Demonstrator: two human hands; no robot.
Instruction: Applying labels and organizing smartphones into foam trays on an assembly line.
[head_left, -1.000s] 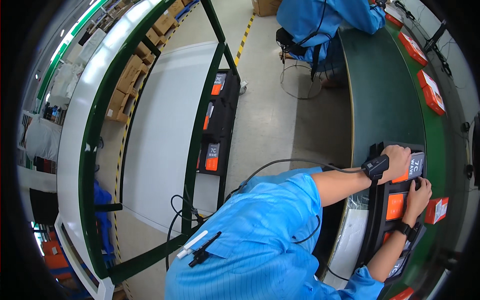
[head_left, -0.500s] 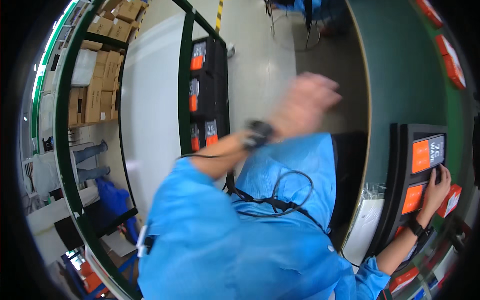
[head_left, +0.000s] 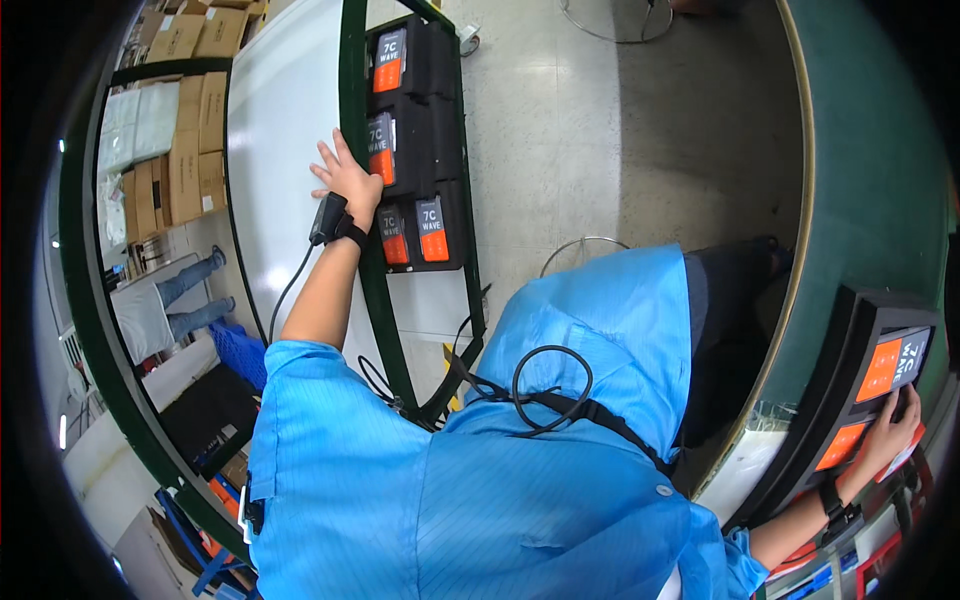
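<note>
My left hand (head_left: 345, 180) reaches out to a green-framed cart (head_left: 352, 100) on my left, fingers spread. It lies against the left side of a black box with an orange label (head_left: 385, 145) in a row of similar boxes (head_left: 432, 230) on the cart's white shelf (head_left: 280, 120). A black device is strapped to that wrist. My right hand (head_left: 890, 435) rests on the near edge of a black box with an orange label (head_left: 890, 365) lying on the green table (head_left: 870, 180) at my right, fingers curled over it.
Cardboard cartons (head_left: 185, 120) are stacked beyond the cart. A person in jeans (head_left: 170, 295) stands at the left. A metal stool ring (head_left: 585, 250) sits on the grey floor between cart and table. A blue crate (head_left: 235, 355) is low on the left.
My left hand left the black box on the table, swung across my body and now reaches the boxes on the cart. My right hand stayed on the table's box.
</note>
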